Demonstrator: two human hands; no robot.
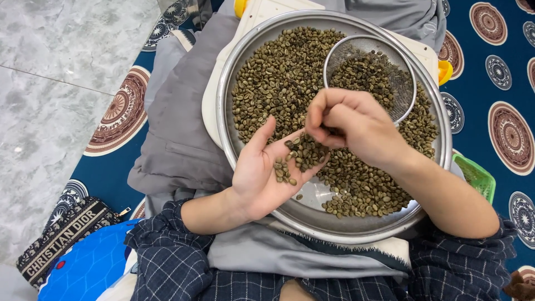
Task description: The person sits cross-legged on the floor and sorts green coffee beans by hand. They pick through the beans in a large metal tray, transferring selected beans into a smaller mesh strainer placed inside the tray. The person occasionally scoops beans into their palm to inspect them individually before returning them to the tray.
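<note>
Because the left hand (267, 173) lies open and flat over the near edge of the one steel tray (234, 72), its small heap of green beans (298, 159) could roll off onto the lap. One mesh sieve (404, 58) sits toward the far right edge. The right hand (356, 125) pinches together on a bean.

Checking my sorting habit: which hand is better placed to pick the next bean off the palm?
Right hand: its fingertips pinch just above the beans heaped on the open left hand.
</note>
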